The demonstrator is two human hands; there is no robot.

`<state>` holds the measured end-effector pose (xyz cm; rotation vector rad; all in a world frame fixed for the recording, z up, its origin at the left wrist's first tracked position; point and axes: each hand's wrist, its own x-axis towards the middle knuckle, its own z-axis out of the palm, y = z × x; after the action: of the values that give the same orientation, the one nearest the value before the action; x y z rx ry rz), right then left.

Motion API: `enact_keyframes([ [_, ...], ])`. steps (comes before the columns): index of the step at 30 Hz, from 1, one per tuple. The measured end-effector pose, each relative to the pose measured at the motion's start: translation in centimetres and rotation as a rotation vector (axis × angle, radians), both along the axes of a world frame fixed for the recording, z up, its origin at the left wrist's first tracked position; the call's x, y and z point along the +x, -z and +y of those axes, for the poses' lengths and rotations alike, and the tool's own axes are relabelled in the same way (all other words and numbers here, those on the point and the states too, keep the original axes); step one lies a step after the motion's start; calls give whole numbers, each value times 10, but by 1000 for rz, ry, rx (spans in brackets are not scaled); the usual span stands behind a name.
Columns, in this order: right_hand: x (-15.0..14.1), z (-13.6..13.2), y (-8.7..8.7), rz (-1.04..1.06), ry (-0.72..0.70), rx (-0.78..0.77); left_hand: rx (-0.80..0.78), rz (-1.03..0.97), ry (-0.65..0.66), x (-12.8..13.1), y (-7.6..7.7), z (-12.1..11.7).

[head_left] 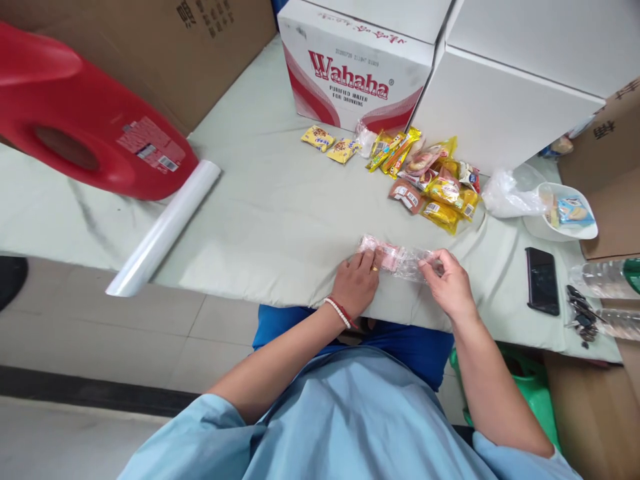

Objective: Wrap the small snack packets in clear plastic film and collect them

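Note:
Near the table's front edge lies a small pink packet [390, 257] in clear plastic film. My left hand [356, 279], with a beaded bracelet and a ring, is closed over its left part and presses it against the cloth. To the right of the packet, the crinkled clear film [413, 265] stretches out over the table. My right hand [449, 283] pinches the film's far end between thumb and fingers. What lies under my left fingers is hidden.
Several yellow and brown snack packs [440, 187] lie beyond my hands, below a Wahaha carton [357, 73]. At left are a red jug [100, 120] and a film roll [165, 227]. A white tub [555, 230], phone [543, 280] and keys [583, 317] are at right.

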<state>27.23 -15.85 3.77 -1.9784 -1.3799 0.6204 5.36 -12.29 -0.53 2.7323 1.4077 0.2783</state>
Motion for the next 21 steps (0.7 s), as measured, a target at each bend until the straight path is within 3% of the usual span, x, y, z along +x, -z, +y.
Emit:
enact_keyframes([
  [3,-14,7,-21,61,-94,-62,9,-6,-2,0,0,-1],
  [7,-55,37,-35,-187,-242,-32,-28,-33,15,4,-3,1],
  [11,-90,62,-31,-475,-332,-163,-146,-88,27,1,-11,6],
  [16,-89,60,-18,-565,-374,-241,-314,-366,53,-27,-24,16],
  [19,-84,53,-8,-567,-359,-217,-319,-554,-219,-37,-27,28],
  [21,-83,51,-3,-538,-344,-183,-316,-514,-395,-33,-25,37],
])
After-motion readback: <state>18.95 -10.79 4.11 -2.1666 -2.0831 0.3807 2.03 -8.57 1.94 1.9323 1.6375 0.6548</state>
